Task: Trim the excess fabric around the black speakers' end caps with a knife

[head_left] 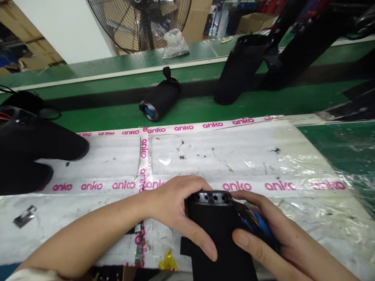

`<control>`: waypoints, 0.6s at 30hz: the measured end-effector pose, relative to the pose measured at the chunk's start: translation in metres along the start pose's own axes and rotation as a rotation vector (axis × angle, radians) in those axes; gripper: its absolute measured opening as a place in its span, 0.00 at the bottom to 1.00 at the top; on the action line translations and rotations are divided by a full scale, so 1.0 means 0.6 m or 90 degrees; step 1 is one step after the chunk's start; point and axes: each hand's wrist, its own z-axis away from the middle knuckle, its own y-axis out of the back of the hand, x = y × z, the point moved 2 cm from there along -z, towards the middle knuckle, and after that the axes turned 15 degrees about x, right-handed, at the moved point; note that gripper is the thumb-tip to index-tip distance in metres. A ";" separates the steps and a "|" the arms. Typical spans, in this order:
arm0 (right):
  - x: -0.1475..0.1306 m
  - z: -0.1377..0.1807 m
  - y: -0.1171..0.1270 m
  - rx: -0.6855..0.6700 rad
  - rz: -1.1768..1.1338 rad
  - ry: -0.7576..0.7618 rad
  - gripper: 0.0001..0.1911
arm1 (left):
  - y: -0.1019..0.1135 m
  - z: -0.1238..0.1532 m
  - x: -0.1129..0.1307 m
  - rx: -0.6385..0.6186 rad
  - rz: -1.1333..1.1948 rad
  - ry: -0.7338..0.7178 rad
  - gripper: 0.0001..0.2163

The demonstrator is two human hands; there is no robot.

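A black cloth-covered cylindrical speaker (221, 238) is held close to my body at the front edge of the work surface. My left hand (181, 214) grips its left side, thumb lying across the fabric. On the other side, my right hand (266, 230) has its thumb pressed on the fabric and its fingers around the far right. A shiny black end piece with a blue face (258, 224) shows between the right fingers and the body. The speaker's dark panel with several round holes (215, 198) faces away from me. A short black strap sticks out at lower left.
Another speaker with a blue end (161, 97) lies on the green conveyor (117, 113). Black speaker bodies (58, 136) lie at left; more (243, 68) stand at back right. A fan (143, 23) and plastic bag (175, 43) are behind. Yellow scrap (168, 260) sits near the front edge.
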 end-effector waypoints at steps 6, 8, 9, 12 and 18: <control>-0.008 -0.012 0.013 0.042 0.055 0.020 0.30 | 0.008 0.001 0.008 -0.007 0.040 0.050 0.37; -0.018 -0.021 0.019 0.073 0.093 0.059 0.27 | 0.013 0.003 0.008 -0.036 0.081 0.115 0.37; -0.024 -0.024 0.022 0.094 0.115 0.091 0.24 | 0.015 0.004 0.008 -0.051 0.098 0.145 0.38; -0.036 -0.028 0.027 0.162 0.173 0.170 0.16 | 0.022 0.007 0.005 -0.063 0.115 0.182 0.41; -0.024 -0.014 0.018 0.228 0.266 0.202 0.29 | 0.029 0.012 -0.004 -0.064 0.128 0.159 0.41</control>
